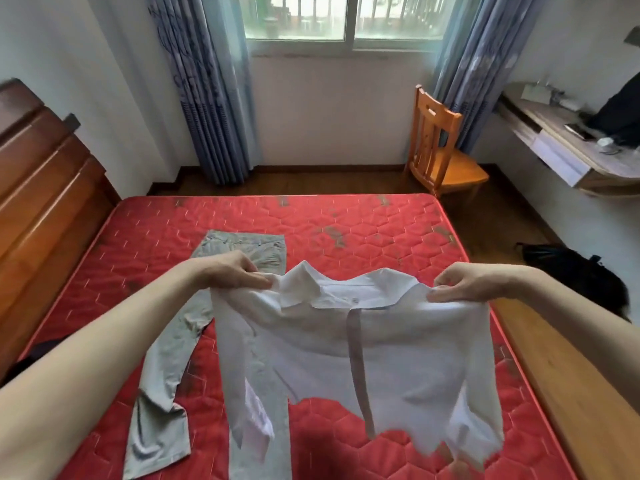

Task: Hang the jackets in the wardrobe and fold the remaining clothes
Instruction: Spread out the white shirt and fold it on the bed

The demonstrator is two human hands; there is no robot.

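I hold a white collared shirt [363, 344] up in the air over the red quilted mattress [346, 230]. My left hand [232, 271] pinches its left shoulder and my right hand [464, 282] pinches its right shoulder. The shirt hangs with its collar toward me and its sleeves and hem dangling. A pair of grey trousers [173, 348] lies spread flat on the mattress to the left, partly hidden behind the shirt.
A wooden headboard [41, 188] stands at the left. A wooden chair [440, 150] sits by the window at the far right, near a wall desk [568, 147] with small items. A black bag [575, 268] lies on the floor right of the bed frame [561, 375].
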